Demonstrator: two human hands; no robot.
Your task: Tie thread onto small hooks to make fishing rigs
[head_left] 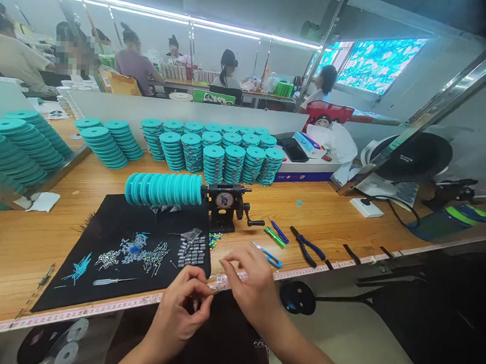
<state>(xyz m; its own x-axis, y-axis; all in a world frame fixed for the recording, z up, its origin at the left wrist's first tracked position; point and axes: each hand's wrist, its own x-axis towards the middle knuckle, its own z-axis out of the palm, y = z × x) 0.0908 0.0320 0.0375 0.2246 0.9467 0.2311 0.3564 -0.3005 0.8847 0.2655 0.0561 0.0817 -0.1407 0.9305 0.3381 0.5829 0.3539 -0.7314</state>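
My left hand [184,303] is over the table's front edge, its fingers curled and pinched around something too small to make out. Just right of it, my right hand [250,276] has thumb and index finger close together; whatever is between them is too small to see. On the black mat [142,285] lie small metal parts [107,259], pale clips [133,248], pins [156,257], grey cylinders [191,252], blue strips [78,268] and a screwdriver [112,281]. Behind the mat, a black hand-crank winder [223,202] carries a row of turquoise spools [164,189].
Stacked turquoise spools [214,162] line the table's back. To the right are pliers [308,246], blue snips [269,255], a green tool [275,237] and a power socket [366,207]. A measuring tape [141,301] runs along the front edge. Several people sit beyond the partition.
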